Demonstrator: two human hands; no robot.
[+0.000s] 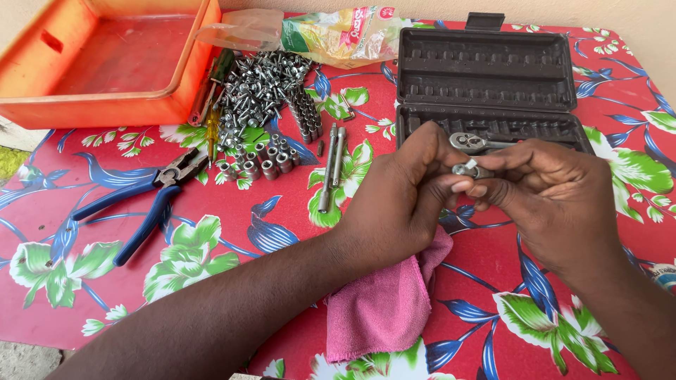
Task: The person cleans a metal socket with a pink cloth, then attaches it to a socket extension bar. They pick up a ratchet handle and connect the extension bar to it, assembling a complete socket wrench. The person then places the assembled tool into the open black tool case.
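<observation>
My left hand (pixel 401 197) and my right hand (pixel 556 197) meet over the table, and both pinch a small shiny metal socket piece (pixel 470 169) between their fingertips. A pink cloth (pixel 384 306) lies on the table under my left wrist. Just behind the hands an open black tool case (pixel 486 77) lies flat, with a chrome ratchet handle (pixel 473 143) resting in its near half.
A heap of silver sockets and bits (pixel 264 91) lies at the back left, with two extension bars (pixel 332 169) beside it. Blue-handled pliers (pixel 141 193), a yellow screwdriver (pixel 211 130), an orange plastic tray (pixel 105 63) and a plastic bag (pixel 317 32) sit on the red flowered tablecloth (pixel 211 281).
</observation>
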